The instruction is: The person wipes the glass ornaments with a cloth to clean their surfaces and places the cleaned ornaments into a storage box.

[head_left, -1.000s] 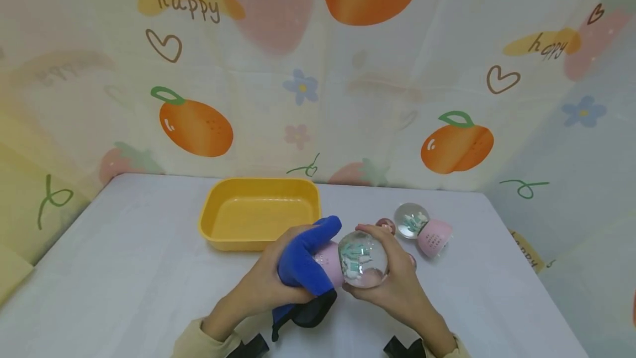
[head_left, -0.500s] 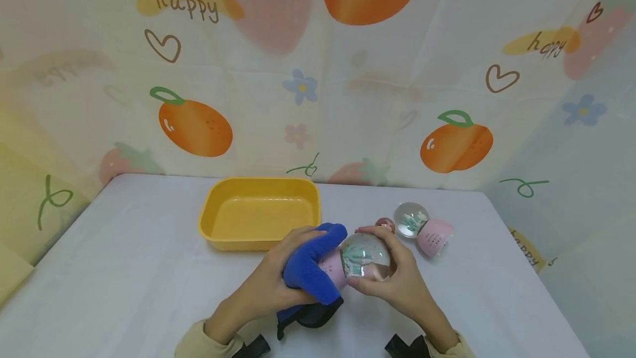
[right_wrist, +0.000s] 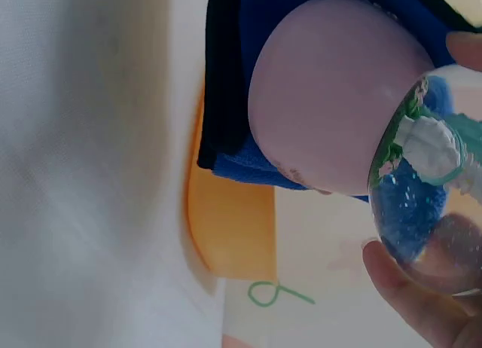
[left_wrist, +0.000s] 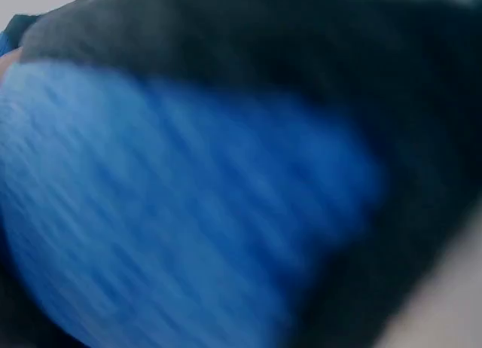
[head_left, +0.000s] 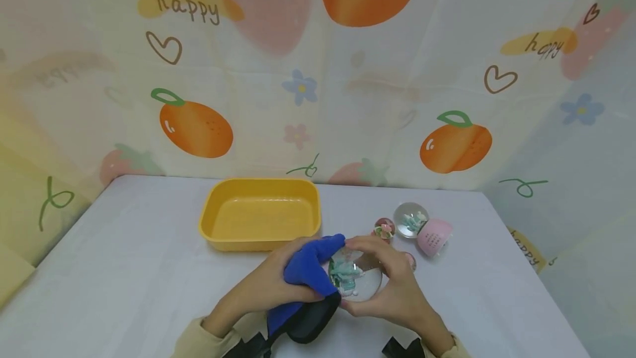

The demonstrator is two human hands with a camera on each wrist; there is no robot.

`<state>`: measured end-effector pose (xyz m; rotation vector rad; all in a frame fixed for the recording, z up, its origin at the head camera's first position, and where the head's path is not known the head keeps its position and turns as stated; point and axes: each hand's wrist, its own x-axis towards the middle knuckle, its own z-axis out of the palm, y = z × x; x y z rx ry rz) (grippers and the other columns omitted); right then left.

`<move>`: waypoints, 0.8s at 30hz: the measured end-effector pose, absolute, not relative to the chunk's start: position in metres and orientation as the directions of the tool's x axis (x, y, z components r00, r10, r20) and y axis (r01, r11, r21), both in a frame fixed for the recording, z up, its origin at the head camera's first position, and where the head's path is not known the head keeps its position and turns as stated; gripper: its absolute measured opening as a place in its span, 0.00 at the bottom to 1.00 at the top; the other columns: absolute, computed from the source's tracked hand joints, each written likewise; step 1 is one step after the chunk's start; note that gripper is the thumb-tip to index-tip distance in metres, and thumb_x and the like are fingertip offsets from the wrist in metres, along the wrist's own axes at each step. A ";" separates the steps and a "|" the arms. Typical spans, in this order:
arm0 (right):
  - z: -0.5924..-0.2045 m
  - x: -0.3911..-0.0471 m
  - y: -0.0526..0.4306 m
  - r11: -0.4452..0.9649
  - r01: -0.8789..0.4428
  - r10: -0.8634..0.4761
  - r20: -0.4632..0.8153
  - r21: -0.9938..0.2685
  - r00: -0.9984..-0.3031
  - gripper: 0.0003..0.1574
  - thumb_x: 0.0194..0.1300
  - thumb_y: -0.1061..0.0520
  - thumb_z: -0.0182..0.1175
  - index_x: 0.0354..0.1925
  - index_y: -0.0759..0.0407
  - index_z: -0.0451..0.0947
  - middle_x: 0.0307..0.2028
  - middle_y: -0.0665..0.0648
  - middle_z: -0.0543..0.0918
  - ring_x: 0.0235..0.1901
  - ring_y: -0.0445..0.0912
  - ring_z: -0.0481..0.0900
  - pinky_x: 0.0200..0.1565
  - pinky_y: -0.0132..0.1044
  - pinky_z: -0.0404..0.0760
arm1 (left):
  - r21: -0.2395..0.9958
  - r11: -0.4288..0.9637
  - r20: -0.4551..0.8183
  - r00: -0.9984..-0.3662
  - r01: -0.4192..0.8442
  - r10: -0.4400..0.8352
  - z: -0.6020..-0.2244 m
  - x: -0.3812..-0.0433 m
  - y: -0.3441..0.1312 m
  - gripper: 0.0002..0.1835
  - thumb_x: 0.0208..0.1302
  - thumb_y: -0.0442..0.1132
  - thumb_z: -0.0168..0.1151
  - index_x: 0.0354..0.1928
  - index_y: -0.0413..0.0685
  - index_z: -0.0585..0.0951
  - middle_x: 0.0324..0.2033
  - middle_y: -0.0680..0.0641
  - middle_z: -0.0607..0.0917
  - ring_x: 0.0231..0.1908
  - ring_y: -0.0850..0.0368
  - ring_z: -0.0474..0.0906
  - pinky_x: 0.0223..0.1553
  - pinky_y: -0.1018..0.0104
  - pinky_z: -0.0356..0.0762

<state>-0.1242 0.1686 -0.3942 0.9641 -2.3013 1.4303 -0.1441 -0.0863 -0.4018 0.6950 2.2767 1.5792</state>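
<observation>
In the head view my left hand grips a blue cloth with a black border, pressed against the pink base of a snow globe. My right hand holds the clear ball of that globe between thumb and fingers; a green figure shows inside. From the right wrist, the rounded pink base lies against the cloth, and fingertips of the right hand touch the glass. Only blurred blue and black fabric fills most of the left wrist view. Cloth and hand hide most of the base from above.
A yellow tray stands behind the left hand. Right of it, a second snow globe lies on its side, its pink base facing right. Two small round trinkets, one reddish, sit near the right hand on the white-covered table.
The held globe has tilted and shifted slightly down and left, so its pink base is now mostly covered in the head view. Both hands moved a little with it; the black-edged cloth hangs lower.
</observation>
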 end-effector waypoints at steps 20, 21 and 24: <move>-0.395 -0.127 0.171 0.041 -0.794 -0.455 0.697 -0.606 -0.555 0.51 0.33 0.61 0.84 0.57 0.65 0.73 0.58 0.63 0.79 0.60 0.46 0.75 0.61 0.29 0.74 | 0.991 0.079 0.024 -0.713 0.110 0.700 -0.407 -0.151 -0.098 0.41 0.60 0.55 0.65 0.70 0.45 0.61 0.61 0.40 0.74 0.58 0.44 0.70 0.59 0.49 0.69; -0.395 -0.128 0.171 0.039 -0.800 -0.455 0.702 -0.599 -0.548 0.51 0.34 0.61 0.84 0.57 0.65 0.73 0.58 0.63 0.79 0.61 0.46 0.75 0.61 0.29 0.74 | 0.990 0.081 0.026 -0.717 0.115 0.697 -0.407 -0.151 -0.098 0.41 0.60 0.54 0.65 0.70 0.45 0.62 0.61 0.40 0.74 0.58 0.44 0.70 0.59 0.50 0.69; -0.395 -0.128 0.171 0.049 -0.804 -0.455 0.703 -0.593 -0.546 0.51 0.35 0.60 0.84 0.58 0.66 0.73 0.58 0.64 0.78 0.61 0.46 0.74 0.62 0.29 0.73 | 0.986 0.072 0.066 -0.750 0.150 0.659 -0.408 -0.151 -0.097 0.36 0.60 0.50 0.65 0.68 0.45 0.66 0.60 0.41 0.76 0.56 0.46 0.73 0.57 0.52 0.71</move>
